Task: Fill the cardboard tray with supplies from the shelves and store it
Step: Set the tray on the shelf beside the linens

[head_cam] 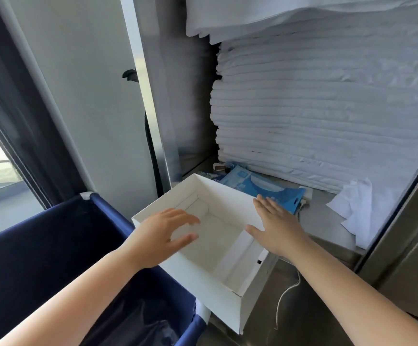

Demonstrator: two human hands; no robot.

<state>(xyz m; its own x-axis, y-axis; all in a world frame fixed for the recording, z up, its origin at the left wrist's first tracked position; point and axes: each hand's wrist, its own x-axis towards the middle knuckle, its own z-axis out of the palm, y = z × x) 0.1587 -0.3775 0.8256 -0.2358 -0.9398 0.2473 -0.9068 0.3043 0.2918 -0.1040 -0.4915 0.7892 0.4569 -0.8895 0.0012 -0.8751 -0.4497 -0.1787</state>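
Note:
A white cardboard tray (204, 290) sits at the front edge of a steel shelf (327, 221), partly overhanging a blue cart. Nothing lies inside it. My left hand (163, 236) hovers over the tray's left rim with fingers spread and loosely bent, holding nothing. My right hand (275, 221) is flat with straight fingers over the tray's right rim, its fingertips reaching toward a blue plastic packet (265, 188) lying on the shelf just behind the tray.
A tall stack of folded white linen (327, 108) fills the back of the shelf. Crumpled white paper (352, 208) lies at the right. Small items (221, 168) sit behind the packet. A navy fabric cart bin (53, 258) stands below left. A white cord (287, 295) hangs down the cabinet front.

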